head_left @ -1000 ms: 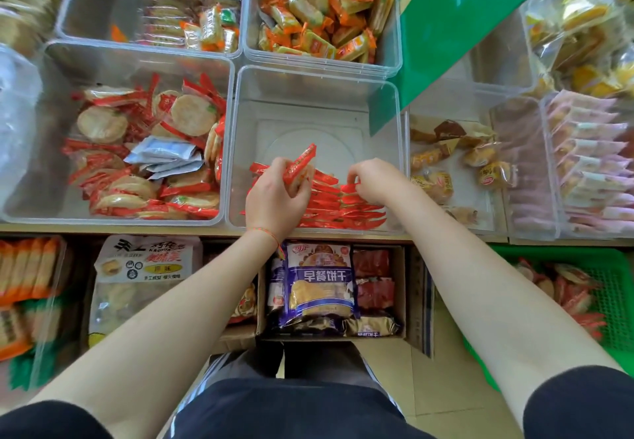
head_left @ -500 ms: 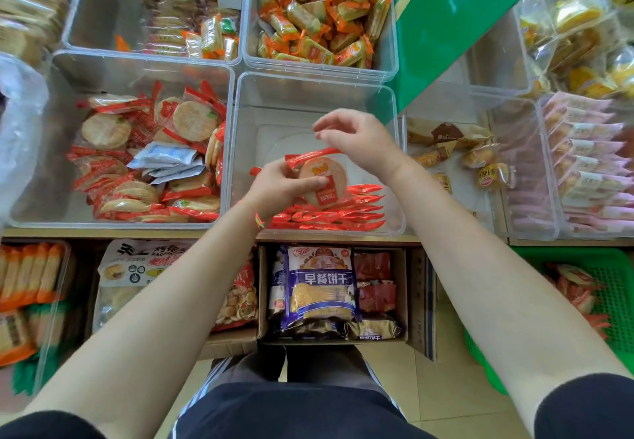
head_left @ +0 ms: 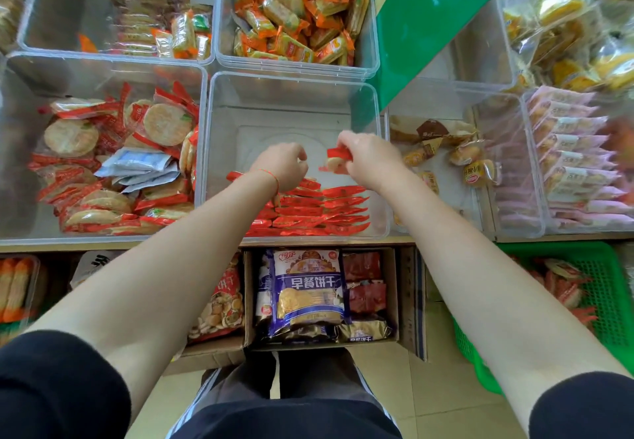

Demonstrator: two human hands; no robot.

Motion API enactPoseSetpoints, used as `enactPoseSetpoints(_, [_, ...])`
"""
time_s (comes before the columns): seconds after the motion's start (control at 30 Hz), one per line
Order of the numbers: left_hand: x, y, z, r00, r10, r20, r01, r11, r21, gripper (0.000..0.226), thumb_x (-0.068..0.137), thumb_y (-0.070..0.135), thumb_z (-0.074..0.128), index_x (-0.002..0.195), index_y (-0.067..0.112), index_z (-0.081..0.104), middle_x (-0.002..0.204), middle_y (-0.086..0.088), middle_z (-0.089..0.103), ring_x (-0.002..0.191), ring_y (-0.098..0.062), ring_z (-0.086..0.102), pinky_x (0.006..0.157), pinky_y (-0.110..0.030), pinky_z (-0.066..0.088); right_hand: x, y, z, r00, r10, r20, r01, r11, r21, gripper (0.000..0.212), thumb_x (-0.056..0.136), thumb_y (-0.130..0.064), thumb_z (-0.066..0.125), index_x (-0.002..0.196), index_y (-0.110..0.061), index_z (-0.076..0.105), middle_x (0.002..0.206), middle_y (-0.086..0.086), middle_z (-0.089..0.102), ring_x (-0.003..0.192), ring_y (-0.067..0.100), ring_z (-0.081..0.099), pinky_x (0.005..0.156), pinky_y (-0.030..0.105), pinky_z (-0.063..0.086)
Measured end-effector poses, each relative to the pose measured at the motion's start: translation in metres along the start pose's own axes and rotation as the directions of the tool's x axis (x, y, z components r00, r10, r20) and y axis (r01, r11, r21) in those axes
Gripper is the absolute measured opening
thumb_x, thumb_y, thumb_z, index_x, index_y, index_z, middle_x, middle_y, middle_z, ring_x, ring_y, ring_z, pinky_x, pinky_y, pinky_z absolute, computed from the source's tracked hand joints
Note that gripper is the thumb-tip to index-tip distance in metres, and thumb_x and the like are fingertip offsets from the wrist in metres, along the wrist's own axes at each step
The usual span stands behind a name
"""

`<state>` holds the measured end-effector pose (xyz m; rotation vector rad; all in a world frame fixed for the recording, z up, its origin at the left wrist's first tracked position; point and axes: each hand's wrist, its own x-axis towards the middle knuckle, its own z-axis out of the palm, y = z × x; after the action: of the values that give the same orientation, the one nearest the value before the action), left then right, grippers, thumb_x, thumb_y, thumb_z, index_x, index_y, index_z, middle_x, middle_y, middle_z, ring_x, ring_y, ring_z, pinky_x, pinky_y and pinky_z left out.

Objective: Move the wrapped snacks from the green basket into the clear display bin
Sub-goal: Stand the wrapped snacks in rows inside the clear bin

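Both hands over the clear bin (head_left: 379, 150); right hand (head_left: 368, 159) grips 1 red-wrapped snack (head_left: 338, 159).

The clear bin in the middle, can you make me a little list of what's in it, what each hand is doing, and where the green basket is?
clear bin: red-wrapped snacks stacked along its near side
right hand: fingers pinch one snack above the stack
left hand: fingers curled, whether holding anything cannot be told
green basket: lower right, snacks inside
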<state>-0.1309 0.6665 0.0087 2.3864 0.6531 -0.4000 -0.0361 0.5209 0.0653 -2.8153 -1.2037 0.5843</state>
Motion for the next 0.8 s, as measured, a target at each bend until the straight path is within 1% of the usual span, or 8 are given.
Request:
enactPoseSetpoints(0.13, [0.014, 0.007, 0.026, 0.974, 0.003, 0.228, -0.038, 0.988, 0.147, 0.039, 0.099, 0.026, 0.036, 0.128, 0.013, 0.059, 0.136, -0.015, 0.056, 0.124, -0.033, 0.052, 0.103, -0.039, 0.042, -0.001, 0.002, 0.029, 0.995, -0.057, 0.082, 0.065, 0.993, -0.095, 0.028, 0.092, -0.014, 0.049, 0.116, -0.023, 0.06, 0.111, 0.007, 0.065, 0.104, 0.033, 0.06, 0.085, 0.04, 0.05])
enactPoseSetpoints(0.27, [0.018, 0.0, 0.035, 0.956, -0.057, 0.288, 0.005, 0.984, 0.178, 0.044, 0.101, 0.036, 0.03, 0.136, 0.018, 0.05, 0.144, -0.014, 0.049, 0.131, -0.031, 0.046, 0.107, -0.04, 0.037, -0.001, 0.002, 0.039, 0.988, -0.102, 0.113, 0.121, 0.977, -0.177, 0.032, 0.093, -0.01, 0.046, 0.121, -0.02, 0.059, 0.113, 0.009, 0.06, 0.109, 0.032, 0.057, 0.09, 0.041, 0.046])
enactPoseSetpoints(0.37, [0.019, -0.003, 0.033, 0.954, -0.09, 0.286, 0.024, 0.975, 0.223, 0.045, 0.101, 0.038, 0.027, 0.132, 0.017, 0.052, 0.143, -0.014, 0.049, 0.13, -0.031, 0.047, 0.106, -0.04, 0.037, 0.004, 0.0, 0.039, 0.985, -0.127, 0.119, 0.154, 0.954, -0.258, 0.033, 0.094, -0.008, 0.045, 0.123, -0.017, 0.058, 0.116, 0.009, 0.06, 0.113, 0.031, 0.055, 0.09, 0.039, 0.044])
enactPoseSetpoints(0.47, [0.018, -0.006, 0.031, 0.954, -0.09, 0.288, 0.026, 0.975, 0.22, 0.046, 0.101, 0.039, 0.026, 0.131, 0.016, 0.053, 0.142, -0.016, 0.05, 0.129, -0.033, 0.047, 0.106, -0.04, 0.037, 0.011, -0.004, 0.049, 0.964, -0.098, 0.247, 0.173, 0.937, -0.303, 0.034, 0.093, -0.006, 0.044, 0.122, -0.017, 0.059, 0.117, 0.009, 0.062, 0.112, 0.031, 0.058, 0.082, 0.037, 0.044])
enactPoseSetpoints(0.53, [0.017, -0.008, 0.03, 0.954, -0.084, 0.287, 0.024, 0.978, 0.208, 0.046, 0.102, 0.04, 0.026, 0.13, 0.016, 0.052, 0.142, -0.016, 0.05, 0.129, -0.033, 0.047, 0.106, -0.04, 0.037, 0.015, -0.005, 0.056, 0.932, -0.063, 0.357, 0.165, 0.95, -0.264, 0.033, 0.091, -0.006, 0.045, 0.119, -0.017, 0.059, 0.117, 0.009, 0.063, 0.109, 0.031, 0.059, 0.078, 0.035, 0.044])
enactPoseSetpoints(0.63, [0.013, -0.009, 0.029, 0.954, -0.086, 0.288, 0.032, 0.982, 0.186, 0.044, 0.102, 0.039, 0.026, 0.129, 0.017, 0.052, 0.14, -0.017, 0.051, 0.126, -0.035, 0.048, 0.104, -0.04, 0.038, 0.021, -0.006, 0.055, 0.892, -0.026, 0.451, 0.11, 0.981, -0.161, 0.035, 0.091, -0.009, 0.043, 0.122, -0.015, 0.058, 0.121, 0.01, 0.062, 0.11, 0.031, 0.059, 0.088, 0.038, 0.05])
enactPoseSetpoints(0.7, [0.01, -0.009, 0.027, 0.965, -0.067, 0.252, 0.014, 0.979, 0.206, 0.043, 0.102, 0.039, 0.026, 0.127, 0.017, 0.054, 0.136, -0.017, 0.054, 0.124, -0.034, 0.05, 0.102, -0.04, 0.037, 0.021, -0.006, 0.054, 0.899, -0.011, 0.438, 0.079, 0.987, -0.139, 0.04, 0.091, -0.01, 0.043, 0.128, -0.015, 0.056, 0.125, 0.01, 0.06, 0.113, 0.031, 0.057, 0.094, 0.041, 0.049])
enactPoseSetpoints(0.8, [0.003, -0.012, 0.023, 0.999, -0.001, 0.049, -0.015, 0.948, 0.318, 0.041, 0.1, 0.035, 0.024, 0.114, 0.018, 0.059, 0.123, -0.014, 0.063, 0.112, -0.031, 0.057, 0.097, -0.041, 0.032, 0.015, -0.002, 0.054, 0.945, -0.001, 0.326, 0.044, 0.992, -0.122, 0.047, 0.091, -0.007, 0.041, 0.136, -0.014, 0.05, 0.132, 0.011, 0.055, 0.121, 0.032, 0.051, 0.103, 0.043, 0.043])
